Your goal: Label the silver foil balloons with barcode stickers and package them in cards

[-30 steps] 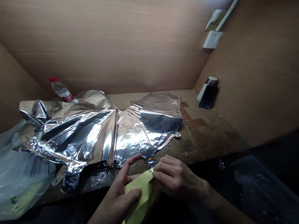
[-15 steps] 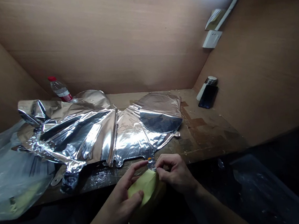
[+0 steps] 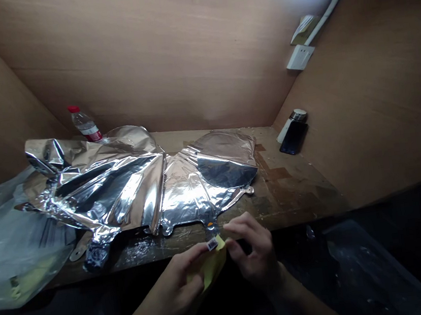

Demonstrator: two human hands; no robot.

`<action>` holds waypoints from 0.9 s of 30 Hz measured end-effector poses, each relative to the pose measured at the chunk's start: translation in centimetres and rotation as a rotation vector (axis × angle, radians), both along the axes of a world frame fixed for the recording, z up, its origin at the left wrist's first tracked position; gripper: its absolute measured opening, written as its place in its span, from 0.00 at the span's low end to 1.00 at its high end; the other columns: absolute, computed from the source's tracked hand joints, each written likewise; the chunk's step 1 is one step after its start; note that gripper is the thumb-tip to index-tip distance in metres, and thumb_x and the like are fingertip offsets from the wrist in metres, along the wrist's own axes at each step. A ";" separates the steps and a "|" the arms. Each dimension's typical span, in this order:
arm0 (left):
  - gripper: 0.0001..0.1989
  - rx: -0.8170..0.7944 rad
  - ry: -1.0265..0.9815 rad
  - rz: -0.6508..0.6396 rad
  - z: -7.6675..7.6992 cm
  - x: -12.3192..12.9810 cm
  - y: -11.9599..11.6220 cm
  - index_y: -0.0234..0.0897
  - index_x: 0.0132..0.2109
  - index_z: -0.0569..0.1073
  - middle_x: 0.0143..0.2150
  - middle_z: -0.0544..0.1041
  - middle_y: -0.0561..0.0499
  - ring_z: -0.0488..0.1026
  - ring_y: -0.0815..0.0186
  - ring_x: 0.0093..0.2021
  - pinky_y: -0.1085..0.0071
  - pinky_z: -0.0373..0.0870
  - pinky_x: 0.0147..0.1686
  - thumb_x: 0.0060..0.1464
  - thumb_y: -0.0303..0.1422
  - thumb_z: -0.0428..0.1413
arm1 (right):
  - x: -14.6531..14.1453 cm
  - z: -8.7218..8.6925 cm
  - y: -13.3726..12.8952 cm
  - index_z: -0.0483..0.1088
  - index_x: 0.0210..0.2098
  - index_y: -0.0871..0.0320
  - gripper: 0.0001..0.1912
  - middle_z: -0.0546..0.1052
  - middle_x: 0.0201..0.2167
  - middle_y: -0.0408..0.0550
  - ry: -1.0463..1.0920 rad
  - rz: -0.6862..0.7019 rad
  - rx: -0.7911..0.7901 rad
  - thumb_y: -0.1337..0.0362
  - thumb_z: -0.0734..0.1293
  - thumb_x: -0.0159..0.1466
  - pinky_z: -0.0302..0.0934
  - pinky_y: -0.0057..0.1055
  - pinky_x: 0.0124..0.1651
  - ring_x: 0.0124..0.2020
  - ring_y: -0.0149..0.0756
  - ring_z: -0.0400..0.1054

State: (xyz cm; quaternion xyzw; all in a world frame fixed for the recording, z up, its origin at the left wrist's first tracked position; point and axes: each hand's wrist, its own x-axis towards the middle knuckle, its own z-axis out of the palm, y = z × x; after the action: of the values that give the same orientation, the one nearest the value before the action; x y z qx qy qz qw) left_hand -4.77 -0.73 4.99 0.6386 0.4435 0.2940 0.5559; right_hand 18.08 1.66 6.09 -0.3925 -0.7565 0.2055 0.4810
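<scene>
the left hand (image 3: 172, 285) is closed around a folded yellow paper sheet (image 3: 207, 275), with its fingers lying across the sheet and reaching toward the upper corner. a small white and blue barcode label (image 3: 212, 244) sits at that corner, right by the left fingertips, standing out clearly against the yellow. the right hand (image 3: 255, 256) is just beside it, fingers bent and partly spread, close to the sheet's edge; i cannot tell whether it is pinching anything. both hands are held just off the front edge of the counter (image 3: 295, 193), over the dark area below it, with the sheet tilted down toward the person. just beyond them, a flat silver foil balloon (image 3: 194, 195) lies on the counter, its neck with a small orange mark (image 3: 210, 224) near the front edge. a larger crumpled foil balloon (image 3: 103, 188) lies to its left, partly overlapping a clear plastic bag (image 3: 10, 248) at the left end. a phone (image 3: 292, 137) lies near the back right corner.
</scene>
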 end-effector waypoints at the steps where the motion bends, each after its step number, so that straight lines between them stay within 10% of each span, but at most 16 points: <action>1: 0.29 -0.005 -0.006 -0.040 0.2 0.0 -0.1 0.47 0.63 0.73 0.60 0.77 0.51 0.72 0.53 0.60 0.60 0.69 0.61 0.56 0.25 0.53 | 0.4 0.3 0.3 0.73 0.51 0.56 0.13 0.77 0.42 0.52 0.059 0.054 -0.195 0.65 0.68 0.66 0.67 0.36 0.41 0.40 0.40 0.71; 5: 0.31 -0.027 0.006 -0.150 0.4 0.5 -0.1 0.47 0.65 0.71 0.58 0.78 0.51 0.75 0.55 0.56 0.62 0.73 0.58 0.55 0.22 0.51 | 1.7 1.1 2.0 0.76 0.39 0.60 0.11 0.77 0.34 0.47 0.160 0.334 -0.774 0.57 0.71 0.65 0.65 0.29 0.36 0.34 0.34 0.70; 10: 0.33 0.240 0.112 -0.153 -2.4 2.1 0.7 0.46 0.65 0.70 0.71 0.64 0.48 0.65 0.55 0.68 0.57 0.59 0.68 0.54 0.19 0.50 | 2.2 0.1 6.2 0.77 0.33 0.60 0.11 0.77 0.29 0.44 0.173 0.091 -0.640 0.58 0.72 0.62 0.63 0.29 0.36 0.31 0.34 0.68; 18: 0.42 0.315 0.320 -0.216 -5.1 3.9 0.0 0.46 0.67 0.65 0.78 0.39 0.49 0.69 0.50 0.64 0.59 0.69 0.62 0.46 0.14 0.48 | -1.5 -2.1 11.6 0.78 0.29 0.61 0.10 0.78 0.24 0.44 -0.272 0.132 -0.673 0.60 0.74 0.59 0.58 0.26 0.30 0.26 0.32 0.69; 24: 0.37 0.297 0.192 -0.232 -4.6 2.2 -0.4 0.44 0.65 0.67 0.78 0.43 0.48 0.64 0.50 0.68 0.58 0.65 0.65 0.49 0.16 0.50 | 0.8 0.0 9.0 0.72 0.22 0.58 0.18 0.75 0.23 0.49 -0.468 -0.246 -0.432 0.53 0.74 0.61 0.59 0.31 0.34 0.29 0.38 0.69; 27: 0.31 0.236 0.028 -0.311 -2.4 0.2 -1.1 0.49 0.65 0.68 0.75 0.54 0.48 0.58 0.49 0.71 0.55 0.61 0.67 0.56 0.22 0.53 | 3.5 1.0 3.9 0.77 0.39 0.58 0.16 0.78 0.35 0.50 -0.243 0.019 -0.511 0.52 0.74 0.61 0.65 0.33 0.42 0.37 0.40 0.72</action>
State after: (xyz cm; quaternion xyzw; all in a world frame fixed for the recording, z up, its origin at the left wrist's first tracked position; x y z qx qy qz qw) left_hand -4.61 -1.79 2.59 0.7643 0.3095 0.2456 0.5096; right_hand 21.54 5.54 7.06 -0.5156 -0.7359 0.3456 0.2703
